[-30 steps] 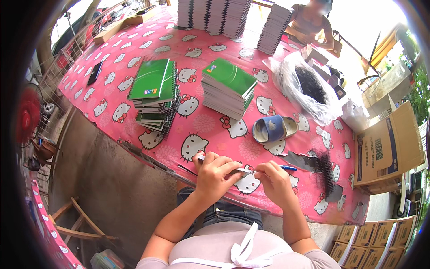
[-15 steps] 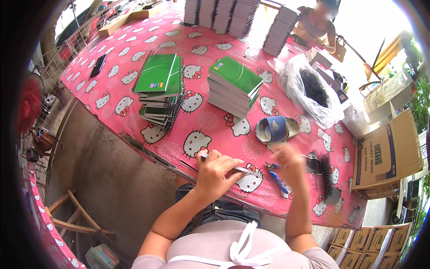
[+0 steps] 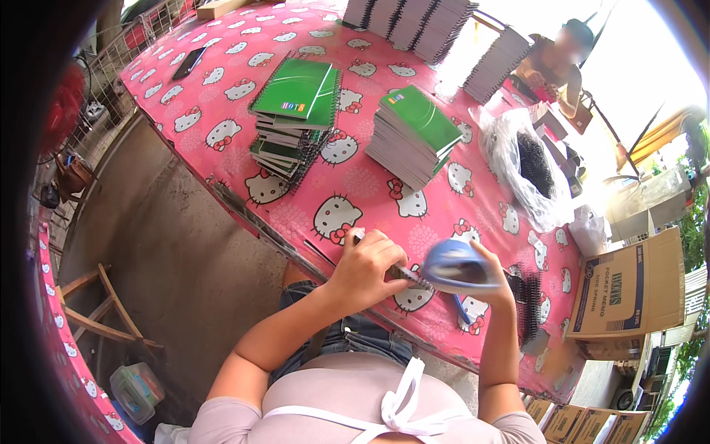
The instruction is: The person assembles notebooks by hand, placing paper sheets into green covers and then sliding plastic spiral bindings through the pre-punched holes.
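My left hand (image 3: 368, 272) is closed on a small notebook (image 3: 400, 272) at the table's near edge, mostly hidden under my fingers. A thin spiral wire (image 3: 423, 283) runs out of its right end. In my right hand (image 3: 497, 280) is a blue slide sandal (image 3: 452, 268), smeared by motion, raised just above the wire's end. Blue-handled pliers (image 3: 464, 312) lie below the sandal, partly covered by it. Loose black wire coils (image 3: 528, 305) rest to the right of my right hand.
Beyond my hands stand two piles of green spiral notebooks (image 3: 297, 85) and green-covered booklets (image 3: 414, 137). A plastic bag (image 3: 503, 174) of black coils and a cardboard box (image 3: 629, 285) are at right. Upright notebook stacks (image 3: 414, 29), a phone (image 3: 189, 64) and another person (image 3: 551, 74) are farther off.
My right hand has taken the sandal off the table and brought it nearer, over the pliers and wire end. My left hand keeps its hold on the notebook. The view has shifted.
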The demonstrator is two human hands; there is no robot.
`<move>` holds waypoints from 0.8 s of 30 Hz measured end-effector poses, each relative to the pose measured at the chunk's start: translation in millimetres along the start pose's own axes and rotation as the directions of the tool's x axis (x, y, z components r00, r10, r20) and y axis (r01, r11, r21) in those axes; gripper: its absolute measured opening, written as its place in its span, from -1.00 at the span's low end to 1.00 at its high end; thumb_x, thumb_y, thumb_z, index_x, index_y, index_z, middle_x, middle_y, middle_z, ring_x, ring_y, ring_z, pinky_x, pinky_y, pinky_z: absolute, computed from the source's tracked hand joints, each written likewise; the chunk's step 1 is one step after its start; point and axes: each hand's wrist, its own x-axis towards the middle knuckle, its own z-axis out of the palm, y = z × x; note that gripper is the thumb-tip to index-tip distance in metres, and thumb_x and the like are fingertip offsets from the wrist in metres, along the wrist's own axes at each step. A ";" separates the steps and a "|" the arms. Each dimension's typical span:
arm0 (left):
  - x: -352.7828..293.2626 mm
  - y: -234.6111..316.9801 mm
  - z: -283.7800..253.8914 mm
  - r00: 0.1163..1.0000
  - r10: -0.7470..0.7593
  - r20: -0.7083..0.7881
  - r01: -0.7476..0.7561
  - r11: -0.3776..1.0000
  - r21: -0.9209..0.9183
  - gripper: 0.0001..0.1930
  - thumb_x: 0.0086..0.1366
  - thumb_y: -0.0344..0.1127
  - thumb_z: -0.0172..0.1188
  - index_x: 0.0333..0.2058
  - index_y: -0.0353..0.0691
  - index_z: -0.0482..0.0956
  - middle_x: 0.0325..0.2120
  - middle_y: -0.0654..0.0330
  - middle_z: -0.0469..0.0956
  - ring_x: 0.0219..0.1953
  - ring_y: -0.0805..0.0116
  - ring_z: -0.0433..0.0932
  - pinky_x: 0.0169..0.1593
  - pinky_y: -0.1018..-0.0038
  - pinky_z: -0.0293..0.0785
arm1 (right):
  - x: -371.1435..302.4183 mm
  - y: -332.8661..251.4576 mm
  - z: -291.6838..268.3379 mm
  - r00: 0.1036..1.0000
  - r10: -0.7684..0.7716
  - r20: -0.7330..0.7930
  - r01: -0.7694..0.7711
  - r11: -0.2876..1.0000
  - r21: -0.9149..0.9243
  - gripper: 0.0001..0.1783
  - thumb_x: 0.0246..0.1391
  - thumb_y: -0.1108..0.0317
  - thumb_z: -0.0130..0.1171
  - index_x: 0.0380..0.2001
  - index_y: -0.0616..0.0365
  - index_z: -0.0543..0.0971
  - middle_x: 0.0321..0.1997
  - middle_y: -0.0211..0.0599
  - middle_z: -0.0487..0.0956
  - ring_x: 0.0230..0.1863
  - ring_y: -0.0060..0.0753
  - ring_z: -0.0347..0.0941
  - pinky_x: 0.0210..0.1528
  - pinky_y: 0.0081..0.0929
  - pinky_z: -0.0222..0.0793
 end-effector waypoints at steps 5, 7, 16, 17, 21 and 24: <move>4.8 -2.2 -1.5 1.000 0.008 0.002 -0.008 1.000 -0.025 -0.69 -0.07 -0.14 0.43 -0.36 -0.07 0.58 -0.41 0.39 0.56 -0.16 0.37 0.47 0.09 0.22 0.11 | 8.8 -38.2 25.9 0.997 -0.072 0.008 0.070 0.924 -0.375 -0.58 -0.12 0.32 0.38 -0.19 0.26 0.53 -0.30 -0.13 0.61 -0.29 -0.40 0.55 -0.12 -0.38 0.49; 2.8 -2.0 -4.3 1.000 -0.005 0.013 0.005 0.999 -0.044 -0.64 -0.05 -0.15 0.42 -0.26 -0.09 0.57 -0.35 0.34 0.56 -0.16 0.33 0.48 0.10 0.21 0.14 | 12.5 -41.2 26.1 0.995 0.071 -0.068 -0.095 0.871 -0.481 -0.64 -0.05 0.32 0.30 -0.18 0.26 0.53 -0.32 -0.15 0.61 -0.29 -0.46 0.55 -0.09 -0.44 0.46; -2.5 -15.2 -18.8 0.993 -0.049 -0.109 0.023 0.973 -0.229 -0.57 -0.09 -0.44 0.42 -0.17 -0.18 0.54 -0.18 0.14 0.50 -0.03 0.13 0.46 0.07 0.26 0.35 | 21.4 -39.8 39.8 0.997 -0.058 -0.041 0.034 0.901 -0.433 -0.49 -0.27 0.43 0.37 -0.12 0.15 0.53 -0.32 -0.19 0.61 -0.28 -0.24 0.57 -0.04 -0.34 0.48; -1.3 -18.6 -21.8 0.988 -0.107 -0.107 0.070 0.950 -0.304 -0.57 -0.09 -0.45 0.42 -0.17 -0.18 0.54 -0.18 0.13 0.50 -0.03 0.11 0.46 0.05 0.27 0.37 | 31.8 -42.5 41.3 0.995 -0.049 -0.081 -0.015 0.765 -0.644 -0.45 -0.34 0.47 0.38 -0.12 0.09 0.54 -0.36 -0.18 0.60 -0.31 -0.18 0.57 -0.06 -0.34 0.48; -11.7 -30.2 -20.9 0.961 -0.242 -0.132 0.147 0.856 -0.495 -0.64 0.04 -0.57 0.33 -0.14 -0.21 0.55 -0.19 0.19 0.53 -0.12 0.34 0.54 -0.06 0.46 0.48 | 41.3 -33.0 39.9 0.959 -0.271 0.086 0.269 0.766 -0.584 -0.56 -0.30 0.44 0.40 -0.26 0.23 0.49 -0.40 -0.12 0.59 -0.35 -0.28 0.57 -0.23 -0.42 0.43; -19.1 -39.4 -19.9 0.942 -0.330 -0.055 0.220 0.735 -0.641 -0.69 0.13 -0.62 0.26 -0.12 -0.26 0.57 -0.22 0.27 0.57 -0.13 0.55 0.53 -0.01 0.57 0.49 | 53.2 -42.8 57.3 0.991 -0.115 -0.064 0.020 0.609 -0.793 -0.53 -0.30 0.46 0.42 -0.23 0.25 0.49 -0.37 -0.27 0.62 -0.22 -0.54 0.54 -0.13 -0.46 0.45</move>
